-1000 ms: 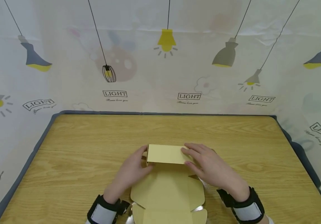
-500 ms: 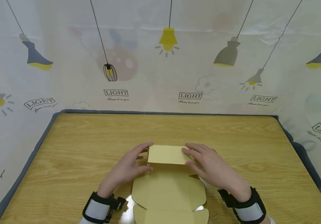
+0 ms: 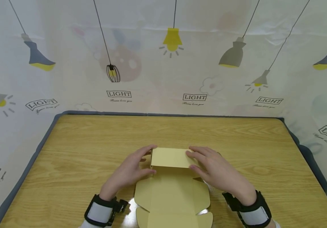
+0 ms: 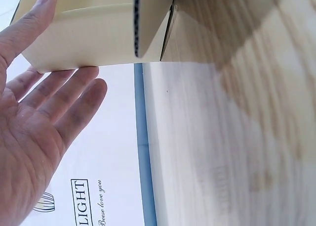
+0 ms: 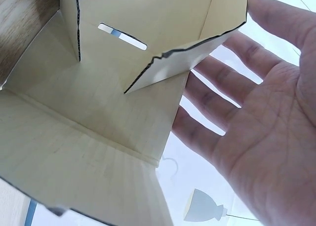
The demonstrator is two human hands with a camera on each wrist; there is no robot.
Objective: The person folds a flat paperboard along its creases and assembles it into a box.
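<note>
A tan cardboard box [image 3: 173, 198], partly folded, lies before me with its far end raised and the top strip [image 3: 170, 157] folded over. At the strip's left end is my left hand [image 3: 126, 167], thumb and fingers spread; in the left wrist view, straight fingertips [image 4: 96, 73] touch the cardboard edge. My right hand [image 3: 212, 167] holds the strip's right end between thumb and fingers. From the right wrist, the slotted panel [image 5: 148, 13] and a loose inner flap [image 5: 173, 58] show, with fingers partly hidden behind the cardboard.
The wooden table [image 3: 80, 142] reaches back to a dark blue edging [image 3: 118, 113]. Behind it and at both sides stands a pale cloth wall [image 3: 152, 63] printed with lamps. Side flaps [image 3: 143, 193] of the box stick out near my wrists.
The left hand has drawn slightly left and spread its fingers around the strip's end. My right hand stays at the other end. The view has shifted a little.
</note>
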